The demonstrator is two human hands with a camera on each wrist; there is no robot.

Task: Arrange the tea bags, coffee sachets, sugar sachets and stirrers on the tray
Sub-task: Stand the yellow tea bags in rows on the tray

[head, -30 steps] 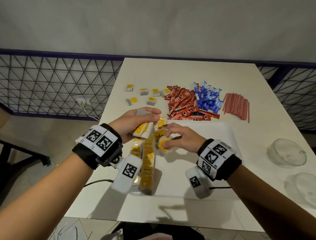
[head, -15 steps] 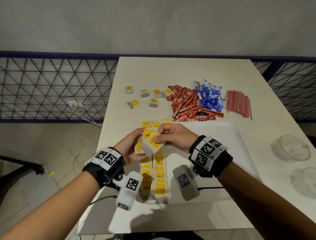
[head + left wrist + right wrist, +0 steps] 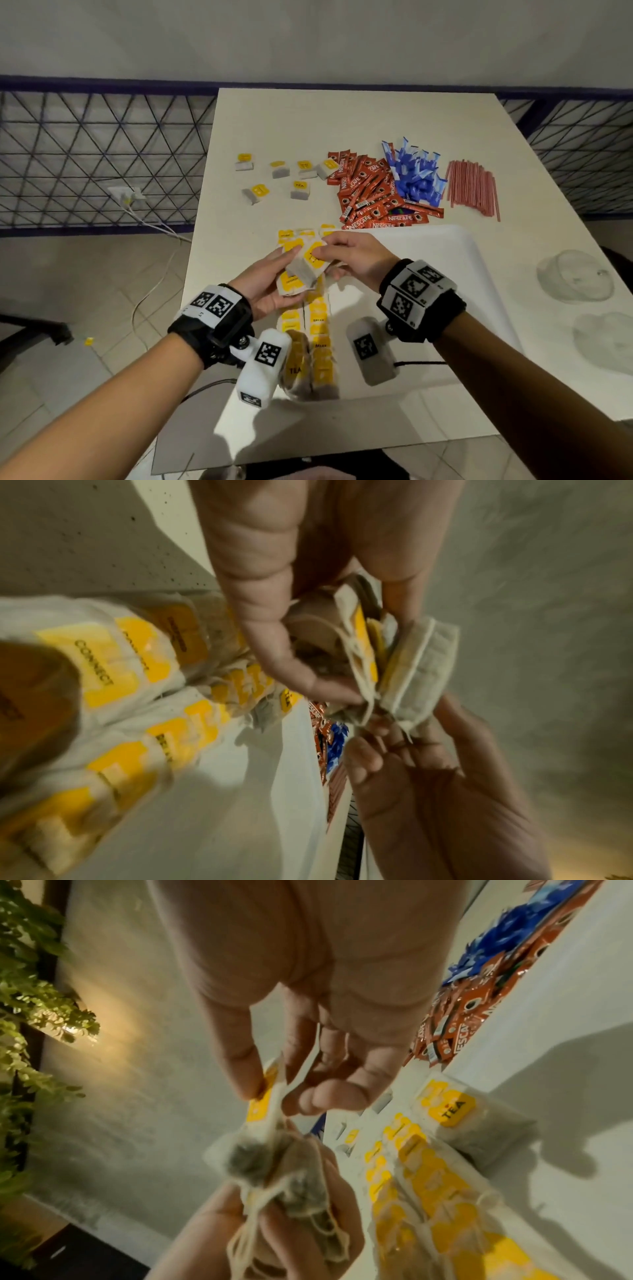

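Tea bags (image 3: 301, 270) were cupped in the left hand (image 3: 263, 286); the right hand (image 3: 352, 260) pinched one tag. Wrist cameras (image 3: 262, 365) partly hid the tray's (image 3: 445, 240) rows (image 3: 317, 329); coffee sachets (image 3: 370, 192) lay beyond.

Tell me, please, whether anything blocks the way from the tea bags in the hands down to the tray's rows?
Nothing visible does. The left hand holds a few tea bags, the right hand pinches the top one, right above the tea bag rows on the tray.
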